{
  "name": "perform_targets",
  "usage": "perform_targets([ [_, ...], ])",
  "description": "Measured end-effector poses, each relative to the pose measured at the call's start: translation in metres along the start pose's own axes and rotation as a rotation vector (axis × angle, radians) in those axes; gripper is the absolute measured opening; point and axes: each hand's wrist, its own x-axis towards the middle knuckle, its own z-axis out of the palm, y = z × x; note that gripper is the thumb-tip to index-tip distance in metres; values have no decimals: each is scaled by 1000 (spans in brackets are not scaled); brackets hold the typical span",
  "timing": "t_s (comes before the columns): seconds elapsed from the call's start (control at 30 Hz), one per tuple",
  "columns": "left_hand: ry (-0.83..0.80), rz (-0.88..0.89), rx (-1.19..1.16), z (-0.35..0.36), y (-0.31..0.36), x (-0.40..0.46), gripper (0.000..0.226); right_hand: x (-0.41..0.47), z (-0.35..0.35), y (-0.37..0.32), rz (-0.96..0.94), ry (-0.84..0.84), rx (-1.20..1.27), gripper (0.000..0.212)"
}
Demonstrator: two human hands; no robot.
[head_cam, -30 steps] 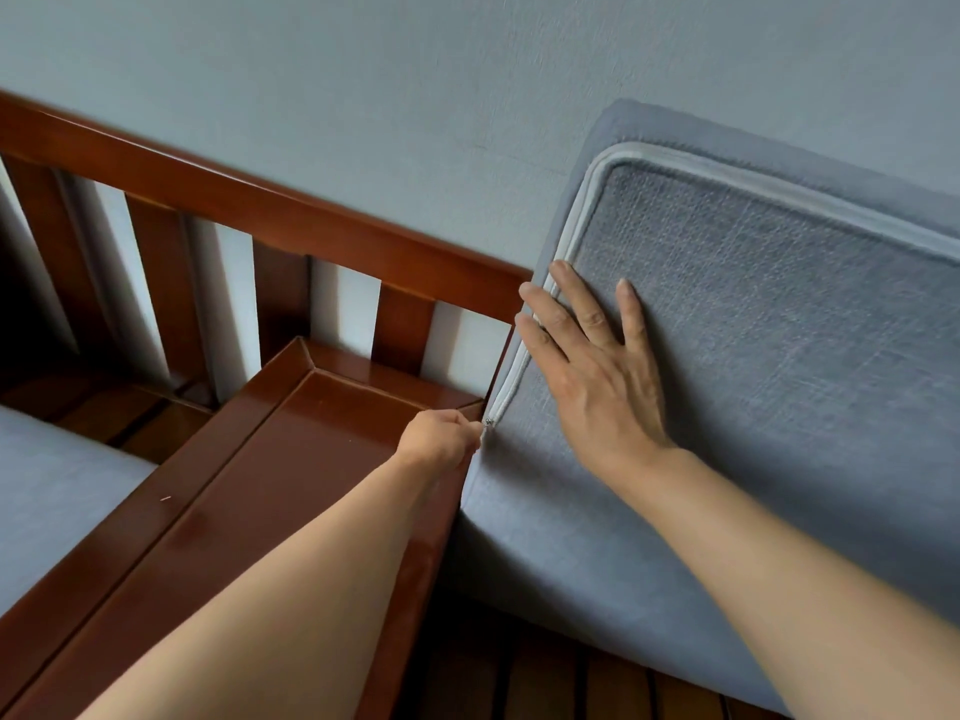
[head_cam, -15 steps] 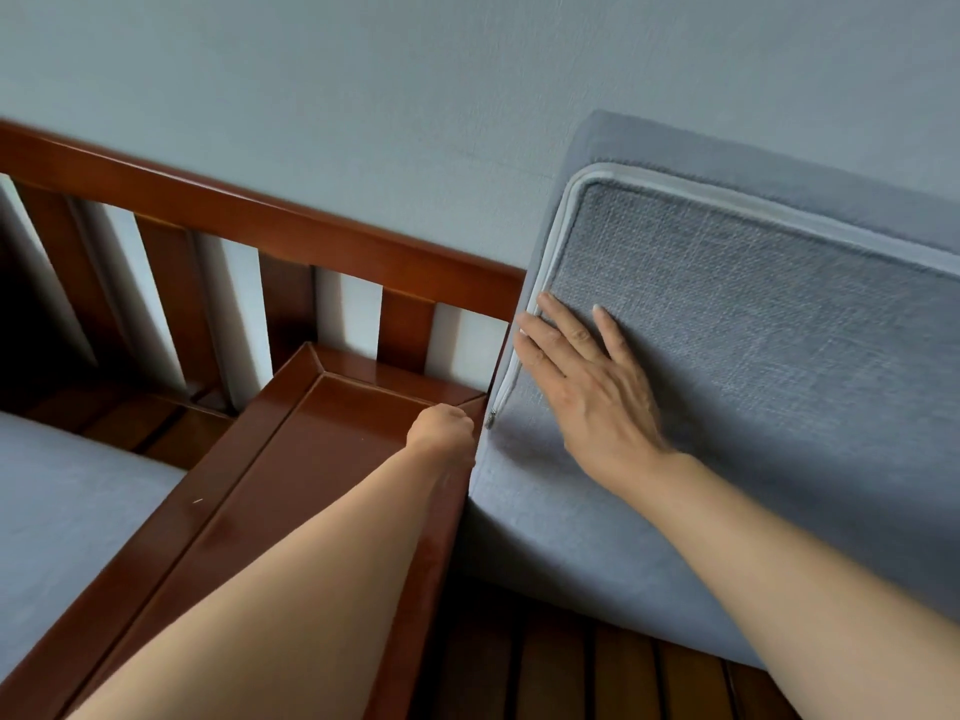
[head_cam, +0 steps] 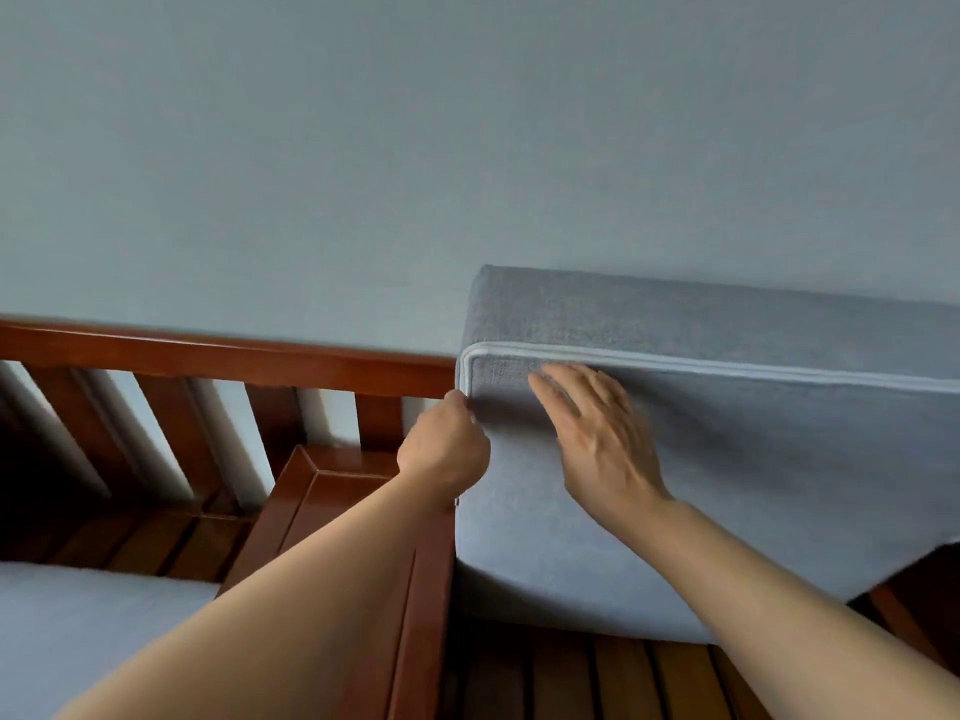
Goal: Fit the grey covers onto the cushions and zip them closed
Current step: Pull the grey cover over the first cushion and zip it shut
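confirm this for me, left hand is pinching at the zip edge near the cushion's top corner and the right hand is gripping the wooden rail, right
Not quite: the head view shows the right hand lying flat on the grey cushion, not gripping the wooden rail. The left hand does pinch at the zip edge.

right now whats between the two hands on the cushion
Head view: only bare grey cover between the left hand at the zip edge and the right hand.

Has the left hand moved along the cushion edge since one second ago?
Yes. The left hand has gone up the white piped edge of the grey cushion, from near the wooden armrest toward the cushion's top corner.
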Motion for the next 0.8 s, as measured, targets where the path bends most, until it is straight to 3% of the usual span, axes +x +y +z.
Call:
perform_targets([
  [0.13, 173, 152, 86, 3, 48, -15, 15, -8, -13, 39, 116, 20, -22, 69],
  [0.3, 329, 453, 202, 29, 107, -11, 38, -23, -22, 113, 205, -51, -61, 73],
  [0.37, 306, 518, 331, 46, 131, -3, 52, -32, -27, 149, 232, -69, -85, 73],
  [0.47, 226, 506, 483, 77, 158, 4, 76, -49, -36, 201, 289, -115, -101, 80],
  [0.57, 287, 462, 575, 96, 170, 8, 86, -62, -43, 236, 294, -148, -104, 88],
  [0.8, 410, 500, 635, 101, 162, -15, 93, -90, -50, 224, 309, -46, -16, 85],
])
